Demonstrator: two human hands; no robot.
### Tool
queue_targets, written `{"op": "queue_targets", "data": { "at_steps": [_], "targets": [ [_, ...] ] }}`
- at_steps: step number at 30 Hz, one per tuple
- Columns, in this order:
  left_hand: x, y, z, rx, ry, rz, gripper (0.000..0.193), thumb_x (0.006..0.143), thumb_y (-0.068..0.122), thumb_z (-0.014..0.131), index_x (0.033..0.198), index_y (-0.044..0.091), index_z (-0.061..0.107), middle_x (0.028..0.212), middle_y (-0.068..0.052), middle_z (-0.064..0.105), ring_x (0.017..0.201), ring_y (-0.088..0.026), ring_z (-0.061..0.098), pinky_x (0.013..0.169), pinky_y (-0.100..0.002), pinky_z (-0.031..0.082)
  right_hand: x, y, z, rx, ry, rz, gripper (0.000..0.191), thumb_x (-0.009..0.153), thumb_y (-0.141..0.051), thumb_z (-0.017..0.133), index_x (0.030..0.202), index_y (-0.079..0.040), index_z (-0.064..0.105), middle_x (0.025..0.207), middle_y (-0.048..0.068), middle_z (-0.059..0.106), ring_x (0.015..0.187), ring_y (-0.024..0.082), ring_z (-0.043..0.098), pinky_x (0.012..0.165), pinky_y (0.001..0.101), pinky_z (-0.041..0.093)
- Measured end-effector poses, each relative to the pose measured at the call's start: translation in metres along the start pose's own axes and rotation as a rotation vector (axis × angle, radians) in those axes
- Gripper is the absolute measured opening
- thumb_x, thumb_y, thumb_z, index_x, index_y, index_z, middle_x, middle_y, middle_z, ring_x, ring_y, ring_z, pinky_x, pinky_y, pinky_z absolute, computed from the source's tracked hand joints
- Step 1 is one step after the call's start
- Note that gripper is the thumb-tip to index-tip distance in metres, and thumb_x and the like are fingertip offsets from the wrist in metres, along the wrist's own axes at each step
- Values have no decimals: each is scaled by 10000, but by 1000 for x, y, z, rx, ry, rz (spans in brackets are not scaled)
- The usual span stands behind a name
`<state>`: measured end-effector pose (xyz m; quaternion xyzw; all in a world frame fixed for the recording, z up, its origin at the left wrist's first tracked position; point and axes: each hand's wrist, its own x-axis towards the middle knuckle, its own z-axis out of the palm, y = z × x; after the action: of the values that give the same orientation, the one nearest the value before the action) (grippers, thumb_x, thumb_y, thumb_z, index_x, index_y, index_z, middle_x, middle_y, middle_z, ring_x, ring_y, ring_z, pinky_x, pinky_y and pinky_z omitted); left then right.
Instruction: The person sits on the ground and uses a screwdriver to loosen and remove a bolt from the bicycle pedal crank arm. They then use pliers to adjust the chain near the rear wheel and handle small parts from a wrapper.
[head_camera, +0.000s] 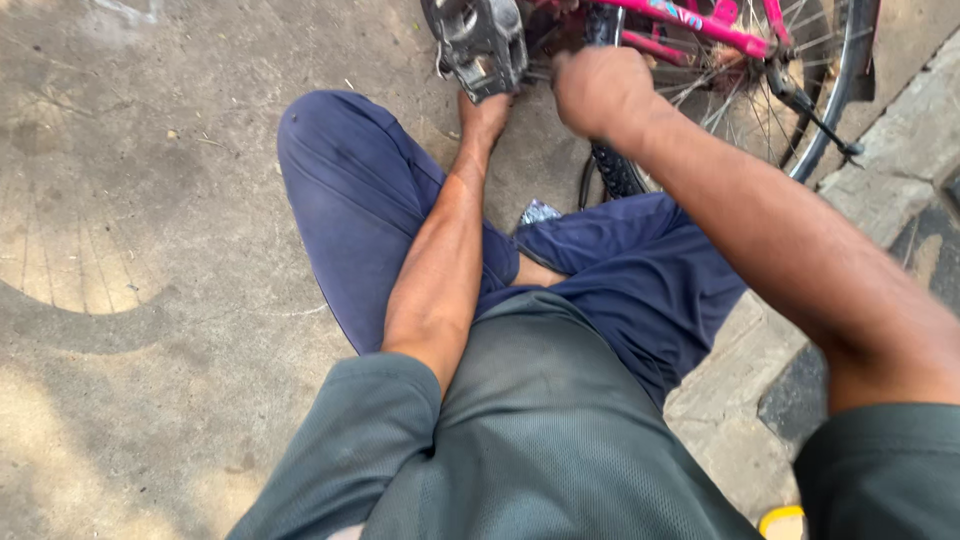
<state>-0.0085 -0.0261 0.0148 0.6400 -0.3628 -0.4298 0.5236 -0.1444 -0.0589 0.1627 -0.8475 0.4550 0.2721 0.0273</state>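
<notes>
Beneath the pedal (480, 42), the left hand (484, 115) is reaching, grip hidden; the right hand (600, 88) is fisting closed beside the pink frame (700, 22), contents obscured.

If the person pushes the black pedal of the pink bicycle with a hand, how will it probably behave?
The pedal looks like a blocky, stiff body, so it probably will not bend. It sits at a crank end, so a push would likely swing or spin it. The left hand is under it and the right hand beside it; its studded face should grip well.
</notes>
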Motion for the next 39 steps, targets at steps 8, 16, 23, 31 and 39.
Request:
{"op": "queue_targets", "data": {
  "at_steps": [8, 16, 23, 31, 39],
  "targets": [
    [-2, 4, 2, -268, -11, -41, 145, 846, 85, 675, 944, -8, 726, 793, -91, 790, 678, -176, 747, 607, -324, 580, -1, 3, 12, 153, 59, 133, 295, 923, -202, 619, 1164, -43, 679, 1007, 259, 739, 938, 445, 721, 806, 555, 577],
    [-25, -5, -5, -187, 554, -225, 232, 889, 177, 683, 970, -40, 686, 828, -130, 728, 676, -194, 678, 629, -340, 521, -55, -11, 39, 501, 120, 251, 359, 960, -350, 669, 1194, -78, 676, 1023, 234, 736, 967, 436, 705, 846, 553, 549],
    [-49, 7, -10, -616, 122, -497, 322, 993, 303, 641, 1076, -6, 610, 765, -71, 628, 576, -144, 585, 473, -287, 451, -78, -51, 133, 820, 77, 404, 324, 942, -302, 673, 1204, -113, 691, 1083, 222, 730, 1046, 413, 697, 922, 522, 528],
    [-55, -7, -14, -598, 12, -503, 147, 981, 99, 583, 1106, 28, 617, 830, -78, 710, 624, -135, 629, 526, -286, 494, -71, -47, 163, 778, 56, 329, 348, 937, -312, 712, 1185, -70, 682, 1119, 254, 710, 1109, 438, 655, 941, 539, 502],
    [-58, -2, -14, -325, 89, -270, 131, 989, 62, 594, 1048, 4, 696, 798, -50, 716, 638, -100, 608, 576, -264, 481, -70, -51, 166, 732, -1, 322, 342, 937, -319, 711, 1201, -103, 688, 1180, 226, 700, 1151, 403, 647, 964, 520, 502]
  ]
}}
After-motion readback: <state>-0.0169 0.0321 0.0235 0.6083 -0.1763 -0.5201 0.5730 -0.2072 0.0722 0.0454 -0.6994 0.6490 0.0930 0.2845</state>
